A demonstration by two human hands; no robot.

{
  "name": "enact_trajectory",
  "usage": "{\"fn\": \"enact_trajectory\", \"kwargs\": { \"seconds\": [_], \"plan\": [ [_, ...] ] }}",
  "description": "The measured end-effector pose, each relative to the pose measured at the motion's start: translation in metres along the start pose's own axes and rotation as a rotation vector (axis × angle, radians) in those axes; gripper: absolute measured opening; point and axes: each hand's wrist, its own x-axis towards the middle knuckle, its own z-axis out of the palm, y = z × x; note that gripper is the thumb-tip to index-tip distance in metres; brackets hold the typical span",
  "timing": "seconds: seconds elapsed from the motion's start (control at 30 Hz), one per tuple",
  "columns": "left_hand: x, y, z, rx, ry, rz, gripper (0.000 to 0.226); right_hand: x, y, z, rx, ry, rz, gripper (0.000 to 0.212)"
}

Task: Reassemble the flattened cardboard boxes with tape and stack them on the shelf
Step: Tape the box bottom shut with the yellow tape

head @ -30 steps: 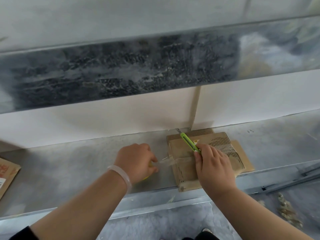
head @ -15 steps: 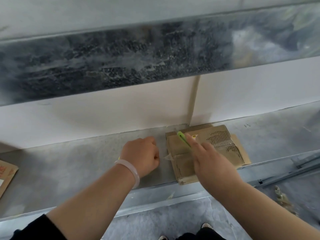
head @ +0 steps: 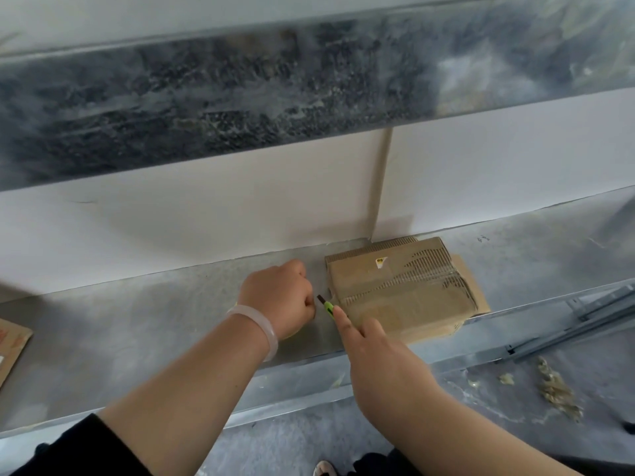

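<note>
Metal shelf (head: 137, 324); cutting step, I reckon. R hand (head: 378, 352) grips cutter (head: 328, 306) by box (head: 364, 280); L hand (head: 278, 297) fingers curled, contents unseen. Next: smooth tape (head: 405, 293).

Left hand (head: 280, 298) fisted, knuckles up; right hand (head: 374, 352) round a green cutter (head: 329, 309), forefinger straight along it

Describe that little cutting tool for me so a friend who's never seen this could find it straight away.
On the grey metal shelf, find the taped brown cardboard box by the white wall. Just left of it, the right hand holds a slim cutter. It is the only lime-green thing there, with a short dark blade at its tip.
</note>
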Motion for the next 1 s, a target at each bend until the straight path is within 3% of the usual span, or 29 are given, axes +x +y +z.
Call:
{"fn": "enact_trajectory", "kwargs": {
  "seconds": [0.2, 1.0],
  "plan": [
    [0.002, 0.0, -0.001, -0.097, -0.006, -0.038, 0.025, 0.001, -0.014, -0.01, -0.112, -0.048, 0.039, 0.081],
    [0.01, -0.003, 0.001, -0.16, 0.028, -0.065, 0.022, 0.02, -0.011, -0.03, -0.093, -0.128, -0.04, 0.071]
  ]
}}
